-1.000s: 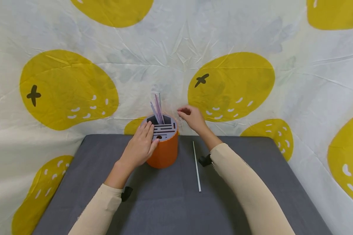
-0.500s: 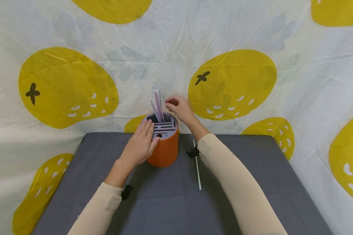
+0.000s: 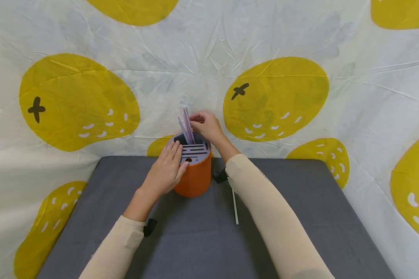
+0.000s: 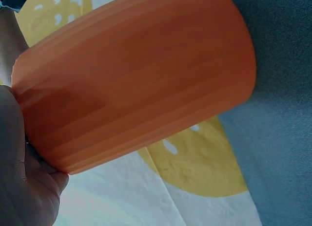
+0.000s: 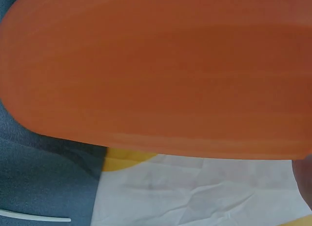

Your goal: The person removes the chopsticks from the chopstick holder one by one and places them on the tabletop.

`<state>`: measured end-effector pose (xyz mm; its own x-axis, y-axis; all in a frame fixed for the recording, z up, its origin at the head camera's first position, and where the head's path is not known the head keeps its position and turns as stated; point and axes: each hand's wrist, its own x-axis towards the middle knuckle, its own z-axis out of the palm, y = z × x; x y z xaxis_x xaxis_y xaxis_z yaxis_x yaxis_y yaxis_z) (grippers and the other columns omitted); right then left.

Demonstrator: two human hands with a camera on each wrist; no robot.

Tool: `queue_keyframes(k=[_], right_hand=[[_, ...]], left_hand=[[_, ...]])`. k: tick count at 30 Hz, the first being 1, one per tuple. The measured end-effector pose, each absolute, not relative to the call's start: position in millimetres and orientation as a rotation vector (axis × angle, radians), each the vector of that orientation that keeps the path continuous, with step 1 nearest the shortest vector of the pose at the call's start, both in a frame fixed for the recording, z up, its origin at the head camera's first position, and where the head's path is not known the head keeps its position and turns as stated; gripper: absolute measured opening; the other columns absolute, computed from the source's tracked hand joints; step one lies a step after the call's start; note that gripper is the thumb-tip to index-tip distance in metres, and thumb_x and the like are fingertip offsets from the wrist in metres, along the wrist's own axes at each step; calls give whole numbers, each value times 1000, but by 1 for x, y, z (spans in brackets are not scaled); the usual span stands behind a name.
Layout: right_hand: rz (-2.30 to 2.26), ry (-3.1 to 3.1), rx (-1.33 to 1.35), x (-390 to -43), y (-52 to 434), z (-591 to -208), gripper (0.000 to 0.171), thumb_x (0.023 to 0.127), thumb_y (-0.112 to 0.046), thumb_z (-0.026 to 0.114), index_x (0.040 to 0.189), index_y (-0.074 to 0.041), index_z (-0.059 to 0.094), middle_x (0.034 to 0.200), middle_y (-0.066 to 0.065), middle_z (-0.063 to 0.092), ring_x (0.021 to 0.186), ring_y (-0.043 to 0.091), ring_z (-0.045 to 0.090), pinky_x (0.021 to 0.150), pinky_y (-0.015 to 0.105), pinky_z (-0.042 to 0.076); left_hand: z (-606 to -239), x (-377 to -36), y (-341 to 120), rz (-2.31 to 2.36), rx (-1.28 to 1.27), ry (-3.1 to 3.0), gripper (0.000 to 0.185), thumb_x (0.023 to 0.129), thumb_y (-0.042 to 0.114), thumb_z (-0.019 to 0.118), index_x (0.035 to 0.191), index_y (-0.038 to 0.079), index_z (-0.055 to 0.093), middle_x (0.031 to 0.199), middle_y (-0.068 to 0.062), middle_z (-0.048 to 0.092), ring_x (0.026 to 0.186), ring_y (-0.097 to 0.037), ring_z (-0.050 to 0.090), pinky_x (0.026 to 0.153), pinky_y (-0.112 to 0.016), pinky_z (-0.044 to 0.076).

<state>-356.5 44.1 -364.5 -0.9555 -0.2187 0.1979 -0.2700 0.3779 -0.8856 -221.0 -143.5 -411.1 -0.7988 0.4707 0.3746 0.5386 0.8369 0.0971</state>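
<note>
Since the earlier frames the right hand (image 3: 205,126) has travelled leftward from beside the holder to the tops of the straws, and its forearm now crosses over the upper part of the loose straw on the counter. That shift suggests the work in hand has turned to the straws standing in the holder.

Nearest the viewer, two cream sleeves reach forward over the dark grey cloth-covered counter (image 3: 300,217). A thin white straw (image 3: 235,209) lies on it just right of the holder, pointing away from the person, its far end hidden under the right forearm.

Further in, the left hand (image 3: 165,172) rests against the near left side of the round orange plastic holder (image 3: 195,180), fingers lying fairly straight over the rim and onto its grey slotted lid (image 3: 195,149); the left wrist view shows the palm against the orange wall.

Beyond that, a small bundle of pale purple and grey straws (image 3: 186,126) stands tilted in the lid's rear opening. The right hand's fingertips close on the upper ends of this bundle in a narrow pinch.

Behind everything hangs a creased white backdrop with big yellow smiling fruit shapes (image 3: 276,99). No brand, label or legible writing shows anywhere.
</note>
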Motion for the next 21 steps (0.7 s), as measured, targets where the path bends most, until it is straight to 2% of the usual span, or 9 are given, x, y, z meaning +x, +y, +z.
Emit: queue_keyframes(k=[9,21], right_hand=[[1531,-2638,569,-355,47,-365,30,101,-19,69,128,-8,72,125,11,73,117,25,68,101,36,57],[1458,-2636,579,-355,43,-371,19,100,-19,70,116,-10,76,116,7,75,111,21,69,100,35,56]], left_hand=[[-412,-222,-144,-293,-765,-2656,65,110,36,45,153,-12,39,161,-28,37,153,-43,32,126,-55,25],[-411,-221,-144,-296,-758,-2672,65,110,36,46,154,-11,38,162,-28,36,154,-42,31,127,-54,23]])
